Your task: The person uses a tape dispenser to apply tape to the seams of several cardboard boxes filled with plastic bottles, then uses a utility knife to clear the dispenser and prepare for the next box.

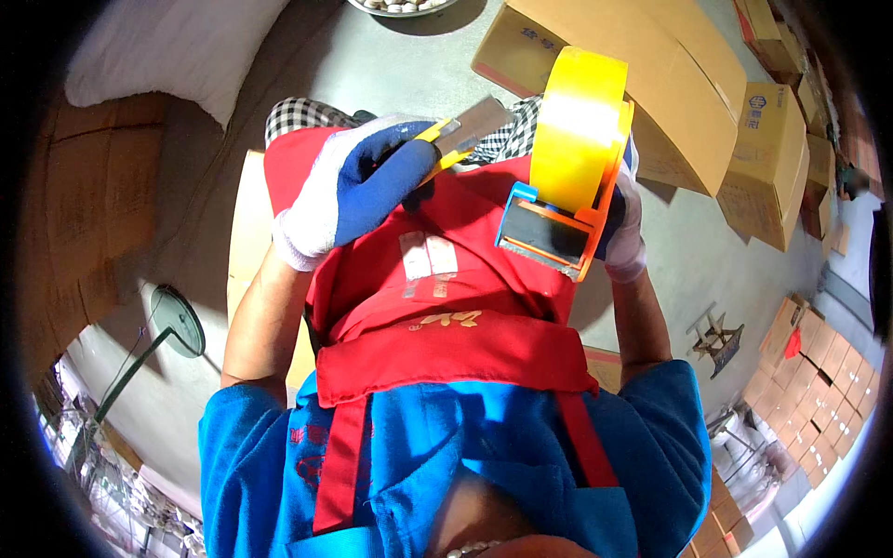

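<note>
My left hand [372, 181], in a white and blue work glove, is closed around a yellow-handled box cutter [470, 128]. Its broad grey blade points up and to the right, over my lap. To the right, a tape dispenser [605, 223] with an orange frame and a blue-edged cutting end carries a large roll of yellow tape [581, 121]. My gloved right hand [625, 228] grips the dispenser from its right side, with most of the fingers hidden behind it. The blade and the tape roll are apart. Below both hands lies my red apron [521, 251].
Large cardboard boxes [679, 46] stand ahead on the right, with another carton [767, 158] beside them. A bowl of pale pieces [405, 11] sits at the far edge. A white sack [167, 56] is at the far left, and a green round-based stand [181, 321] nearer.
</note>
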The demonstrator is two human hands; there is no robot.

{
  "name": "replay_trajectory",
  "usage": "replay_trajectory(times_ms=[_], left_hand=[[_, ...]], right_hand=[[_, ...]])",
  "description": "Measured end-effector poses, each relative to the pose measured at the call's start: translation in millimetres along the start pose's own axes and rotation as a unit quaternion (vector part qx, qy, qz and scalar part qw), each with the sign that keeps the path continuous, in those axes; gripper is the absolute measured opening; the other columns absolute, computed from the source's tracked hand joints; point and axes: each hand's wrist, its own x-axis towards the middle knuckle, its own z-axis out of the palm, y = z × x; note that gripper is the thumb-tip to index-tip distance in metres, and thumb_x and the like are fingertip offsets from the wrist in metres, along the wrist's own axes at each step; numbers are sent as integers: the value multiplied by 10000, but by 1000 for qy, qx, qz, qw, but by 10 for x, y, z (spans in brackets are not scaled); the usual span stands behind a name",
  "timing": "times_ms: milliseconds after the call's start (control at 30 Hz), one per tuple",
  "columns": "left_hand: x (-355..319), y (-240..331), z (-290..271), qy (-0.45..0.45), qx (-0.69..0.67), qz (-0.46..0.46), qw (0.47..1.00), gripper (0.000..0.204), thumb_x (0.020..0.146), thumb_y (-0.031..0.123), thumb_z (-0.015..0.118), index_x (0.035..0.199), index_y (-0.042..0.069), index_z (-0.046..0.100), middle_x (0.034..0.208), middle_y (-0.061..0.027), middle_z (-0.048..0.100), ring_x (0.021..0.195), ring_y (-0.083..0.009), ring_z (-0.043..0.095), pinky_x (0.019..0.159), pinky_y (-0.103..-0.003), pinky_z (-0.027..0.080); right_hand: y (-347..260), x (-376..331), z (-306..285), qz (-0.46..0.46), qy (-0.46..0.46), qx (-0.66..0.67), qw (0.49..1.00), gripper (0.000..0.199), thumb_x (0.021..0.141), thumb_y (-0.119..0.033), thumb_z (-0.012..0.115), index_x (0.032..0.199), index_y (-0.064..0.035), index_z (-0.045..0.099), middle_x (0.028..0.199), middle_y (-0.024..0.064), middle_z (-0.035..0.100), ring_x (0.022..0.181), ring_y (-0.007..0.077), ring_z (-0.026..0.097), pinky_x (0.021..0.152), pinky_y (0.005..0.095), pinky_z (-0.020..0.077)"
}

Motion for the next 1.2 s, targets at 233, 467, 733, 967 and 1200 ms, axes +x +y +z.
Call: replay_trajectory(times_ms=[233, 467, 733, 967, 1200], left_hand=[[-435, 139, -127, 46, 104, 41, 993, 260, 980, 196, 541, 1114, -8, 632, 797, -35, 646, 679, -74, 587, 611, -224, 480], [-620, 317, -155, 27, 53, -10, 998, 360, 1015, 251, 438, 1239, 2, 567, 836, -28, 628, 662, -64, 586, 594, -209, 484], [-583, 363, -252, 33, 58, 0, 998, 350, 1010, 340, 491, 1015, 26, 645, 753, -10, 592, 632, -57, 557, 582, -219, 452], [-548, 522, -267, -7, 90, 25, 996, 339, 991, 323, 512, 1003, 16, 656, 724, -7, 591, 606, -55, 542, 559, -224, 455], [-493, 308, -209, -103, 134, 67, 983, 261, 952, 207, 555, 1077, 0, 657, 764, -40, 638, 627, -84, 582, 565, -227, 480]], right_hand=[[-276, -88, 83, -135, -80, -146, 977, 314, 877, -176, 583, 1151, -26, 617, 1131, 109, 630, 1064, 259, 598, 1001, 391, 413], [-493, -188, 232, -226, -69, -296, 926, 295, 790, -83, 658, 1084, -72, 672, 1130, 73, 648, 1104, 285, 596, 1080, 464, 354], [-551, -250, 17, -278, -151, -303, 899, 433, 820, -264, 723, 1217, -119, 636, 1254, 97, 626, 1176, 288, 588, 1055, 495, 385], [-400, -403, 61, -94, 47, -5, 994, 431, 830, -275, 709, 1223, -117, 630, 1256, 97, 623, 1177, 287, 587, 1054, 491, 390], [-96, -419, 402, 117, -40, 331, 935, 431, 840, -286, 695, 1229, -115, 623, 1259, 98, 620, 1178, 285, 586, 1052, 486, 395]])
